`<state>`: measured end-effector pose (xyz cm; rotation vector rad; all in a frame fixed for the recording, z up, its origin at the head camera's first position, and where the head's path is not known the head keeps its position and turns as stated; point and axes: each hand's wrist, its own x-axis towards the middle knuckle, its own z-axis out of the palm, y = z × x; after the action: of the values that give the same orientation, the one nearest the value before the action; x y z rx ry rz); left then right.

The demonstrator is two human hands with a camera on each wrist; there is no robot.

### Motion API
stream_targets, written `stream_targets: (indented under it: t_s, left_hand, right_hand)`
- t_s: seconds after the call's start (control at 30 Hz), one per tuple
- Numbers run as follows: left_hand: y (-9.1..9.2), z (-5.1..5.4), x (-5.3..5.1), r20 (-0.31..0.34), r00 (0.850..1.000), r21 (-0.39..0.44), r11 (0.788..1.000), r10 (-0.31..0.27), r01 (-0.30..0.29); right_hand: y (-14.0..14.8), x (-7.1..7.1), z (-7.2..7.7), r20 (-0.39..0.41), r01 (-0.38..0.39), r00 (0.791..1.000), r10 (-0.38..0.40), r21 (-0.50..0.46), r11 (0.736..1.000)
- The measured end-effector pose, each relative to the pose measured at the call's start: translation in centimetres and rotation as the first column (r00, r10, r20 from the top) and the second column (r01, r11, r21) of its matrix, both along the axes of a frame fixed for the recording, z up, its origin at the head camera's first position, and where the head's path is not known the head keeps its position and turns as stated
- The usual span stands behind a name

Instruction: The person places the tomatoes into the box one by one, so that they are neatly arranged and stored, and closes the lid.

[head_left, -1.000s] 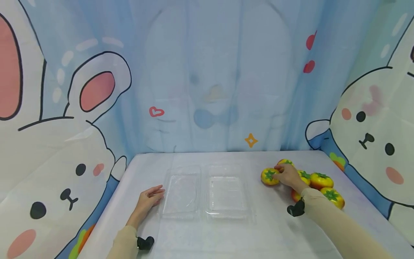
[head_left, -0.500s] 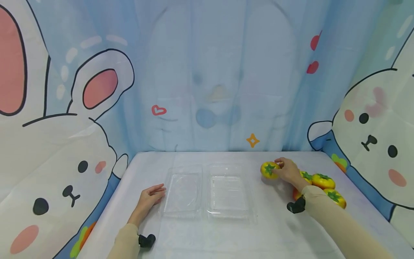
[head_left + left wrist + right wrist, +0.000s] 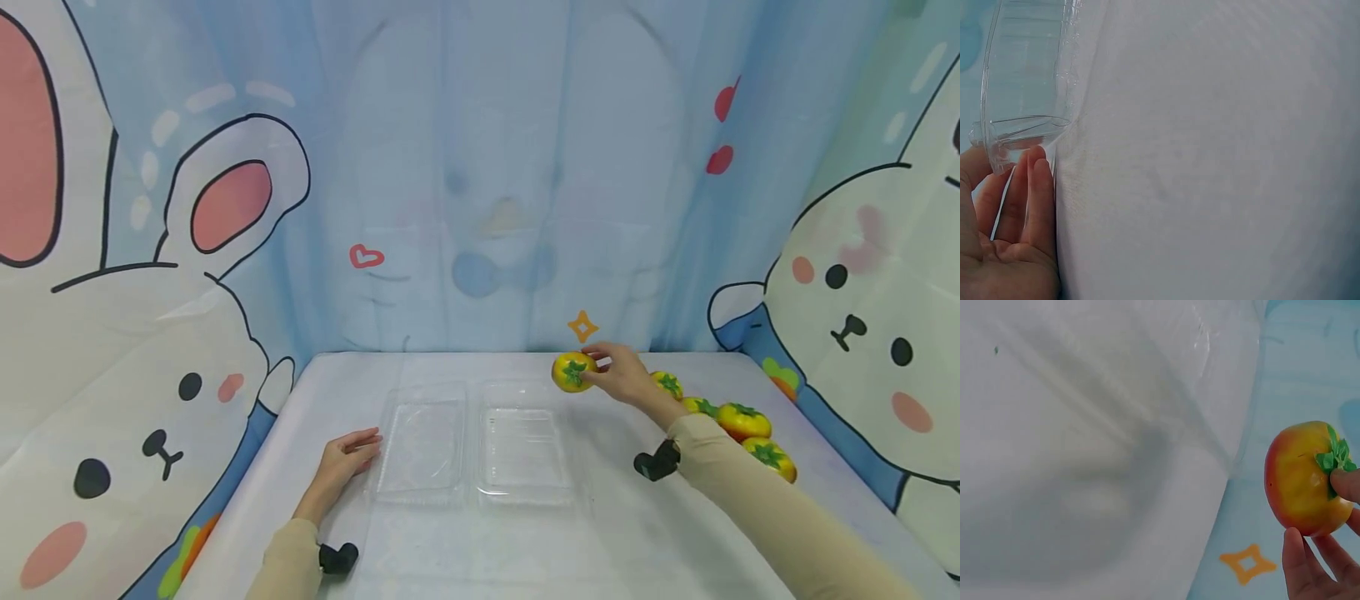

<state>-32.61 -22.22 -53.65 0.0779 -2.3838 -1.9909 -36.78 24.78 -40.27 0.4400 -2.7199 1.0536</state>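
Near the far edge of the white table [image 3: 465, 554], somewhat right of the middle, the right hand [image 3: 622, 377] is grasping one yellow and red fruit [image 3: 567, 372], similar to a persimmon. As the right wrist view shows, the thumb presses by the green leaves [image 3: 1329, 461] on its top, while other fingers support the opposite side. This fruit seems lifted above the table, and it is farther than the clear plastic container [image 3: 525, 454], which lies to the left and nearer, with its two shallow parts side by side.

At the left side of this container is the left hand [image 3: 343, 462], released, with fingers loosely bent; its fingertips appear to touch the transparent edge.

On the right of the table, four other fruits [image 3: 744, 422] can be seen close together, partly behind the beige right sleeve [image 3: 772, 517]. Each wrist carries a small black device [image 3: 657, 461]. Behind the table hangs a blue curtain [image 3: 487, 125], printed with white rabbits at left and right.
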Motion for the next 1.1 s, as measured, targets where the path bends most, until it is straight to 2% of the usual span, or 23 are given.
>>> stream_targets:
  t_s: [0.2, 0.53, 0.67, 0.8, 1.1]
  left_hand:
    - [0.0, -0.1, 0.0, -0.017, 1.000, 0.010, 1.000, 0.006, -0.006]
    - [0.1, -0.2, -0.2, -0.002, 1.000, 0.014, 1.000, 0.015, -0.015]
    - [0.1, 0.0, -0.4, -0.005, 1.000, 0.013, 1.000, 0.005, -0.005]
    - [0.1, 0.1, -0.4, -0.008, 1.000, 0.020, 1.000, -0.004, 0.004]
    - [0.2, 0.0, -0.1, -0.004, 1.000, -0.002, 1.000, 0.011, -0.011]
  right_hand:
    - [-3.3, -0.1, -0.7, -0.018, -0.096, 0.995, 0.097, 0.042, 0.995]
    - [-7.1, 0.1, -2.6, 0.016, -0.208, 0.978, 0.208, 0.130, 0.969]
    - [-7.7, 0.0, -3.0, 0.024, -0.212, 0.977, 0.211, 0.167, 0.963]
    - [-8.2, -0.2, -3.6, 0.050, -0.190, 0.982, 0.184, 0.195, 0.962]
    - [-8.6, -0.5, -5.2, 0.069, -0.198, 0.980, 0.188, 0.184, 0.963]
